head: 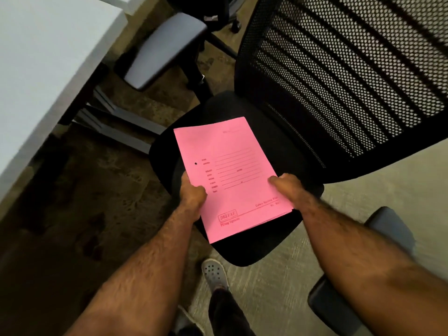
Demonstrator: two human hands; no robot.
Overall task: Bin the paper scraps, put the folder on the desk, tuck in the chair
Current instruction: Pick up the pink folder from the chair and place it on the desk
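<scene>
A pink paper folder [236, 178] with printed lines is held just above the black seat of an office chair [278, 132]. My left hand [192, 194] grips the folder's left edge and my right hand [286, 187] grips its right edge, thumbs on top. The chair has a black mesh backrest [351, 76] and grey armrests, and it stands pulled out from the white desk [43, 69] at the upper left. No paper scraps or bin are in view.
The desk's grey metal legs [116, 124] run along the dark carpet between desk and chair. The left armrest [164, 49] is near the desk edge, the right armrest [363, 270] by my right forearm. My shoe [214, 272] stands on the floor below the seat.
</scene>
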